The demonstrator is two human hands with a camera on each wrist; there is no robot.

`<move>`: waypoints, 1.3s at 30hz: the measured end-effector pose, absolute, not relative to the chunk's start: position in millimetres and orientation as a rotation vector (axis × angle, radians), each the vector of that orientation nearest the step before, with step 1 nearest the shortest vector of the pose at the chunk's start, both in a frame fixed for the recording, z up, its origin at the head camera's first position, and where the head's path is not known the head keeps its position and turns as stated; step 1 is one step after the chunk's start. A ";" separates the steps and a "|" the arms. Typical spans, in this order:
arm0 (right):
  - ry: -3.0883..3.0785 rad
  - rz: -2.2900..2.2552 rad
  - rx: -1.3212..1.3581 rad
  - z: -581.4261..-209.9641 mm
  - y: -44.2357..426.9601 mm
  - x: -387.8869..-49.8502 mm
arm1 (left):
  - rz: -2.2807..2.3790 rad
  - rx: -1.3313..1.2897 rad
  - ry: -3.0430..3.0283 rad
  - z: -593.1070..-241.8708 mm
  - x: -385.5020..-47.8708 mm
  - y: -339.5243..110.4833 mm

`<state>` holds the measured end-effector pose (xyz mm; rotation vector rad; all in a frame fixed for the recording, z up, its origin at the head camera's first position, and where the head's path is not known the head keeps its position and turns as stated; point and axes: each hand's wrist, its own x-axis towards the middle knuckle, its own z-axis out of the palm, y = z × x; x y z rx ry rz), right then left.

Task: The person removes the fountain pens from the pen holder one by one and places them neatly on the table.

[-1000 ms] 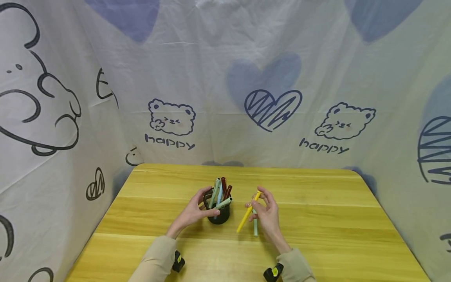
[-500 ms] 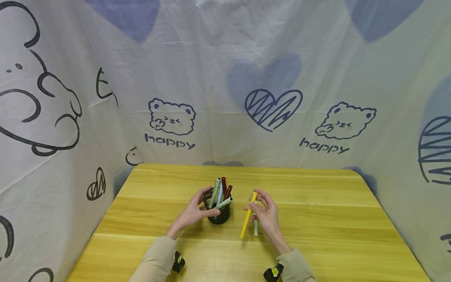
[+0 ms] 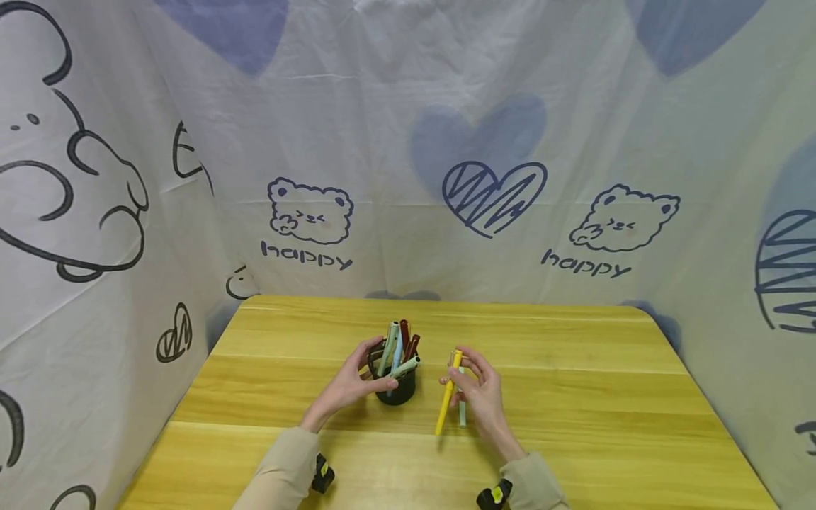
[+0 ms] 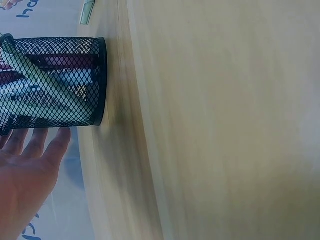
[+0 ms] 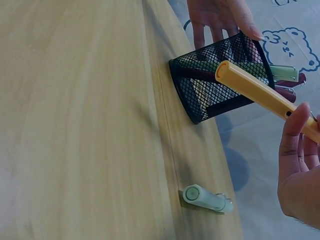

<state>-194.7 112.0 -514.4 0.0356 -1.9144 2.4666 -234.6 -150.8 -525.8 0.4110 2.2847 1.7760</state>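
A black mesh pen holder (image 3: 397,392) stands upright on the table, with pale green, light blue and dark red pens (image 3: 404,333) leaning in it. My left hand (image 3: 349,384) holds its left side, thumb at the near rim and fingers toward the far side; in the left wrist view the fingertips (image 4: 62,135) touch the mesh. To the right of the holder my right hand (image 3: 482,392) pinches a yellow pen (image 3: 445,404) near its upper end, the pen tilted and off the table. Behind that hand a pale green pen (image 5: 207,198) lies on the tabletop, partly hidden in the head view.
The wooden table (image 3: 605,397) has rounded far corners. A pale cloth (image 3: 395,156) printed with hearts and bears hangs behind it and at both sides. Black wrist cameras (image 3: 323,473) sit at both sleeves.
The yellow pen has swung steeper in my right hand, its upper end moving left and its lower end shifting right and nearer me. My left hand and the pen holder have stayed put.
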 end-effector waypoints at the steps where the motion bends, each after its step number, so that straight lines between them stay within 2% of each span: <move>1: -1.916 2.471 0.033 -514.8 111.9 -194.5 | 1.777 0.410 2.284 -525.8 -234.4 -150.8; 39: -1.967 2.522 -0.012 -537.4 111.4 -190.6 | 1.780 0.421 2.279 -526.1 -232.0 -150.4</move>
